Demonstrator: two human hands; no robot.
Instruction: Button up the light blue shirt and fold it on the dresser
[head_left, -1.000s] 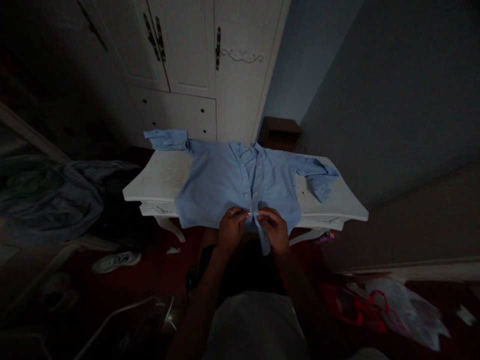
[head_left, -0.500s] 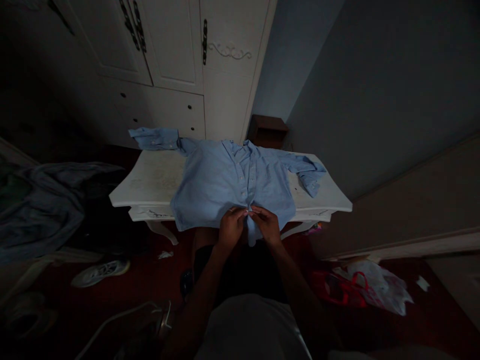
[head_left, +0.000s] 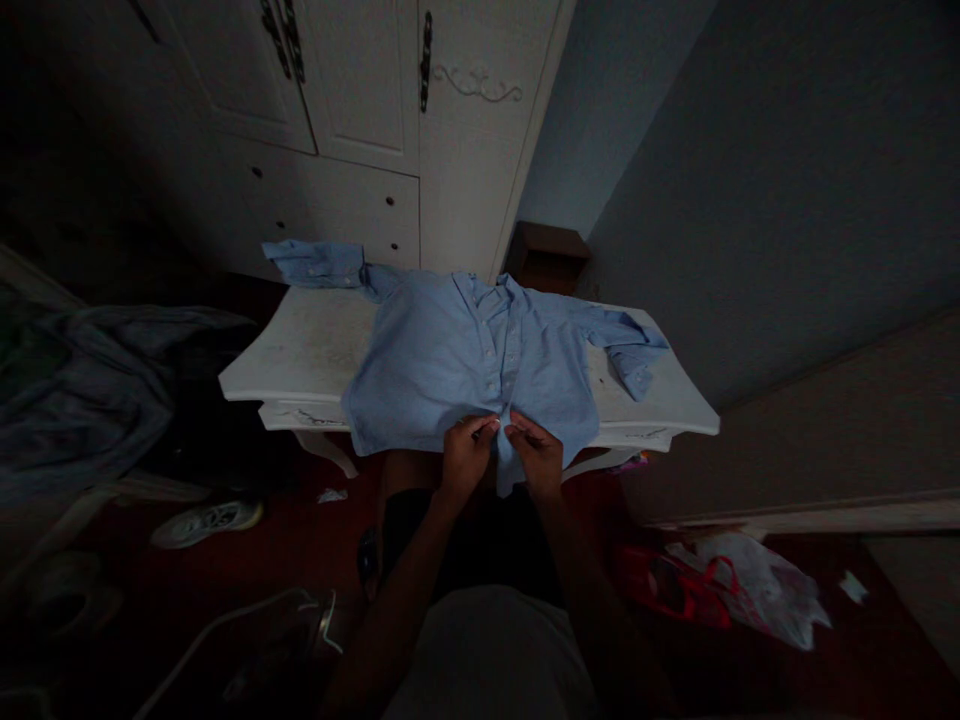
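A light blue button-up shirt (head_left: 420, 350) lies front side up across a white table (head_left: 307, 340), its collar at the far edge and its hem hanging over the near one. Its upper front is parted, with small buttons along one edge. My left hand (head_left: 469, 447) pinches one front edge low on the shirt, thumb against forefinger. Close beside it, my right hand (head_left: 536, 455) pinches the other front edge. A small gap shows between the fingertips. The button there is too small to make out clearly.
Behind the table stand a white wardrobe (head_left: 367, 110) and a small brown box-like stand (head_left: 551, 250). Dark clothes (head_left: 97, 390) hang at the left. A shoe (head_left: 206, 522) and plastic bags (head_left: 757, 585) lie on the red floor.
The fingertips of my two hands have drawn slightly apart, both still on the shirt's front edges. The view has shifted a little.
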